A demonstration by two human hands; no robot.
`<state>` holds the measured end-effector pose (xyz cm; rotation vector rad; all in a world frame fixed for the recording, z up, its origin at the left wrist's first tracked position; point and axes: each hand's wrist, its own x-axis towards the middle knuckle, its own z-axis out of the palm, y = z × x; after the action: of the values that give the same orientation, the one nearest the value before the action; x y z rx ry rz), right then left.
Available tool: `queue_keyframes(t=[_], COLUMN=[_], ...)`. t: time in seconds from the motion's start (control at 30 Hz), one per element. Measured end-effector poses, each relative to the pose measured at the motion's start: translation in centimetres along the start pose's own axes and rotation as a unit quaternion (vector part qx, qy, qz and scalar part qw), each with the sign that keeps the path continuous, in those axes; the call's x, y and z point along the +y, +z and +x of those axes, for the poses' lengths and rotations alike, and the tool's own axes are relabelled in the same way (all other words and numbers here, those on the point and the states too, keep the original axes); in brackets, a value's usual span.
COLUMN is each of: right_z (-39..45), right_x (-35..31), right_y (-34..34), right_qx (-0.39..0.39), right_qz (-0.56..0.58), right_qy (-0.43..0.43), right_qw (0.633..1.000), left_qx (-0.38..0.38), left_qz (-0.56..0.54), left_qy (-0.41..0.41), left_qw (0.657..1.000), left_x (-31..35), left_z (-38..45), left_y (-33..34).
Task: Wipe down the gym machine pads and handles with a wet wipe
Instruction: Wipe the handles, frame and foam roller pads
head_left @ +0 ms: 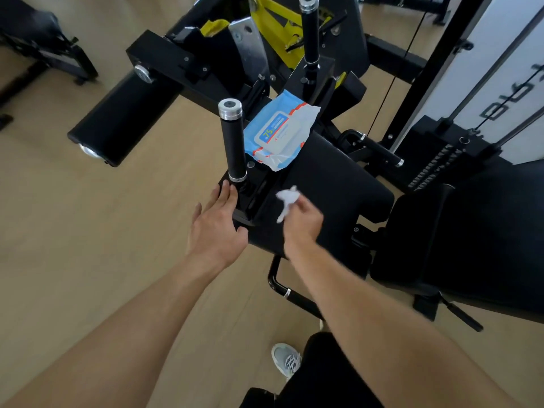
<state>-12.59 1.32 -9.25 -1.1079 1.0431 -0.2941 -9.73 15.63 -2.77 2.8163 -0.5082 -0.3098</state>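
A black padded rest (332,184) of the gym machine lies in the middle of the view. My right hand (303,220) pinches a crumpled white wet wipe (287,201) just above the pad's near left part. My left hand (217,222) lies flat with straight fingers on the machine's black frame, at the foot of the near upright handle (233,142). A second upright handle (310,30) stands farther back. A blue and white pack of wet wipes (279,132) lies on the far end of the pad.
A black roller pad (123,119) sticks out to the left over the wooden floor (88,231). The weight stack and cables (459,136) rise at the right, beside a black seat (477,240). Low side handles (379,148) project near the pad. My grey shoe (287,360) shows below.
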Motion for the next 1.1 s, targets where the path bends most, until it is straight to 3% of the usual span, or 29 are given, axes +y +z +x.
queue_keyframes(t=[0.1, 0.27, 0.4, 0.5, 0.57, 0.63, 0.77, 1.1], right_z=[3.4, 1.8, 0.3, 1.9, 3.7, 5.9, 10.0, 20.4], right_x=[-3.8, -2.3, 0.8, -0.1, -1.4, -3.1, -6.7, -14.0], right_y=[1.8, 3.9, 2.5, 1.8, 1.8, 1.8, 1.0, 2.0], right_qx=[0.01, 0.041, -0.008, -0.033, -0.015, 0.009, 0.031, 0.052], right_qz=[0.017, -0.068, -0.072, -0.052, -0.015, 0.008, 0.004, -0.004], right_qy=[0.02, -0.034, -0.053, -0.031, -0.013, -0.01, -0.034, -0.033], right_qw=[1.0, 0.996, 0.996, 0.998, 1.0, 1.0, 0.999, 0.998], left_qx=[-0.014, -0.019, 0.112, 0.191, 0.182, 0.172, 0.143, 0.071], left_qz=[-0.003, 0.0, -0.035, -0.072, -0.098, -0.116, -0.114, 0.03], left_qy=[-0.007, -0.004, 0.025, 0.158, 0.245, 0.27, 0.24, 0.191], left_qw=[1.0, 1.0, 0.993, 0.966, 0.947, 0.94, 0.954, 0.979], left_x=[0.2, -0.1, -0.2, 1.1, 3.0, 5.0, 8.5, 14.1], left_z=[-0.1, 0.2, -1.7, -3.5, -2.9, -1.0, 3.4, 12.2], left_y=[-0.3, -0.1, 2.8, 4.6, 4.3, 3.5, 1.5, 1.0])
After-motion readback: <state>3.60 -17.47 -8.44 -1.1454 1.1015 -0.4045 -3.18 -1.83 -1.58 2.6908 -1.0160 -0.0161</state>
